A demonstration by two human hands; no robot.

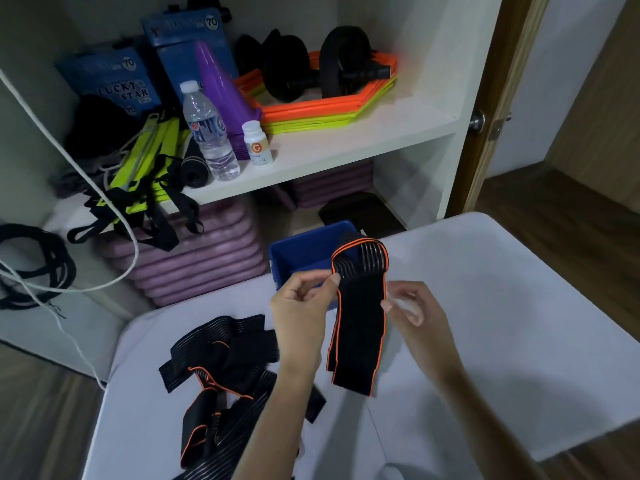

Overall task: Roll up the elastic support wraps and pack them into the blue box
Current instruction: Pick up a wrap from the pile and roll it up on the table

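Both hands up over the white bench (502, 306), holding one black elastic wrap with orange edging (358, 320). Left hand (299, 306) pinches the wrap's left edge between thumb and forefinger, grip closed on it. Right hand (412, 308) touches the wrap's right edge with its fingertips; fingers half curled and blurred, cannot tell if that grip is actually clamped. The wrap is folded over at the top into a loop with grey ribbed stripes showing, and its two tails hang down toward 6 o'clock, ends free above the bench.

Blue box (298, 252) sits at the bench's far edge, at 12 o'clock from the hands, just behind the wrap's folded top; the wrap hides its right side. What shows of its inside is bare blue wall.

Loose pile of unrolled wraps (221, 368) lies on the bench at 7 o'clock from the left hand, tangled, same black with orange trim.

Behind, at 11 o'clock, a white shelf (346, 143) carries a water bottle (209, 133), a small white pill bottle (257, 143), a purple cone (218, 81) and stacked orange and yellow hexagon rings (329, 109).
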